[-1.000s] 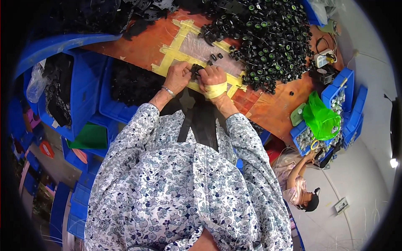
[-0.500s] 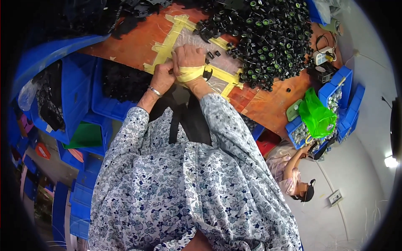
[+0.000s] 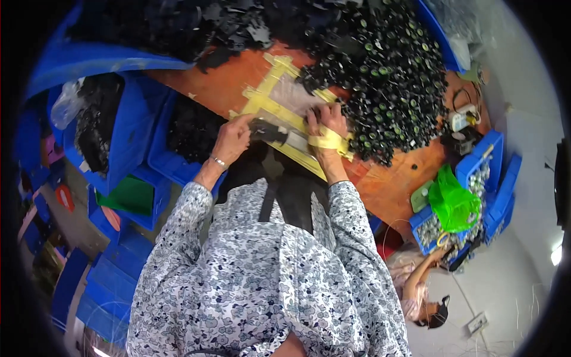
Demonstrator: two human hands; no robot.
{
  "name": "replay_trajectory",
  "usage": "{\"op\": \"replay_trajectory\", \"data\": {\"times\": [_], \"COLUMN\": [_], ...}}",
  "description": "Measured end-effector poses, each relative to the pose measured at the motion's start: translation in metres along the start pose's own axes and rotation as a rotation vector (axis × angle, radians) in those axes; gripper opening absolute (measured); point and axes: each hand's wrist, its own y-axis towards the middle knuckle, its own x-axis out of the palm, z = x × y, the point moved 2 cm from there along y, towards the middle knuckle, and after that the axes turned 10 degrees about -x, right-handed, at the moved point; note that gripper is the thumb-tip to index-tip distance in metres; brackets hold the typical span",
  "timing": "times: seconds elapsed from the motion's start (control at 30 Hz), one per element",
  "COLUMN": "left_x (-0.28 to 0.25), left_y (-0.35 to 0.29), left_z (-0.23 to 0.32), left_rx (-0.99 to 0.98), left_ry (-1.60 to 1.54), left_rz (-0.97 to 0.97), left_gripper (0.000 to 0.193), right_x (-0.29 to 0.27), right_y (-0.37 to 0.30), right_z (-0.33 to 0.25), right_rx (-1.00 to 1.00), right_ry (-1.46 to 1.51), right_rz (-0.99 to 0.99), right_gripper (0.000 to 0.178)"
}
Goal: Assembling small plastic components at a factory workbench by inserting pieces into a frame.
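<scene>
My left hand [image 3: 234, 140], with a bracelet at the wrist, is closed on the end of a flat black plastic part [image 3: 269, 131]. That part lies over the near edge of the taped work area and is blurred. To the right, my right hand [image 3: 331, 124] has yellow tape wound round its palm. Its bent fingers pinch a small black piece [image 3: 313, 112] above the clear plastic sheet [image 3: 290, 95]; the piece is mostly hidden by the fingers. Yellow tape strips [image 3: 262, 98] frame the sheet on the orange tabletop [image 3: 217, 89].
A large heap of small black round parts [image 3: 392, 83] covers the table's right side. Flat black parts [image 3: 238, 27] pile up at the back. Blue bins [image 3: 134, 125] stand left. At right are a green bag [image 3: 453, 202], blue trays [image 3: 479, 154] and another person [image 3: 422, 291].
My hands have come apart: the right one moved right to the small pieces on the sheet, while the left keeps the flat black part, now exposed. The whole view has shifted slightly.
</scene>
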Motion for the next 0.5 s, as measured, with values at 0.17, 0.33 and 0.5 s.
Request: {"op": "replay_trajectory", "data": {"times": [0.17, 0.33, 0.5], "left_x": [-0.048, -0.032, -0.037], "left_y": [0.003, 0.120, 0.194], "left_z": [0.042, 0.138, 0.158], "left_rx": [0.149, 0.269, 0.047], "left_ry": [0.574, 0.386, 0.744], "left_rz": [0.452, 0.690, 0.778], "left_gripper": [0.063, 0.059, 0.056], "right_x": [0.002, 0.002, -0.003], "right_y": [0.005, -0.011, -0.018], "right_z": [-0.002, -0.002, 0.001], "right_rx": [-0.058, -0.404, -0.157], "right_ry": [-0.144, -0.242, -0.172], "right_rz": [-0.181, -0.234, -0.209], "right_gripper": [0.015, 0.007, 0.011]}}
